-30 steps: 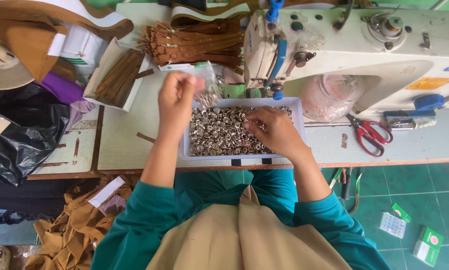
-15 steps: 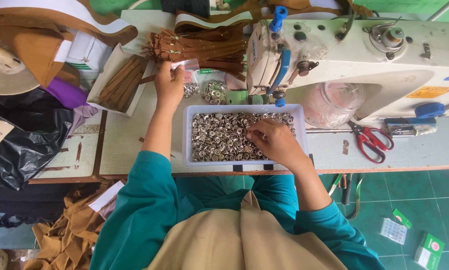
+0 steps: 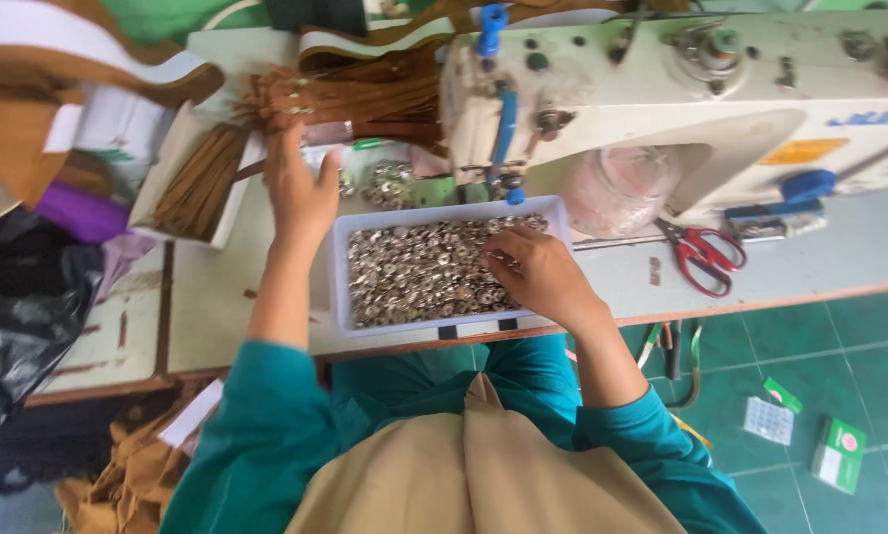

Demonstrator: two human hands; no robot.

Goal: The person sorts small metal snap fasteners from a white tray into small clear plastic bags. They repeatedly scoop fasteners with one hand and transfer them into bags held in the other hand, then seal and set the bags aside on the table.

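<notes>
- The right hand point(image 3: 538, 277) sits low in the middle of the frame, inside the white tray point(image 3: 337, 287). Its fingers curl down into the small metal rings point(image 3: 414, 272), but I cannot tell if they pinch one.
- The rings fill the tray. They look tiny, hard, light and slippery, so one is best picked up by its edge with two fingertips.
- The tray rests on the table point(image 3: 217, 316).
- The left hand point(image 3: 301, 193), higher and to the left, is open with fingers spread. It touches the brown straps point(image 3: 345, 99).
- The straps look soft and bendy.
- The sewing machine point(image 3: 681, 89) is at the top right, and red scissors point(image 3: 701, 257) lie just below it.
</notes>
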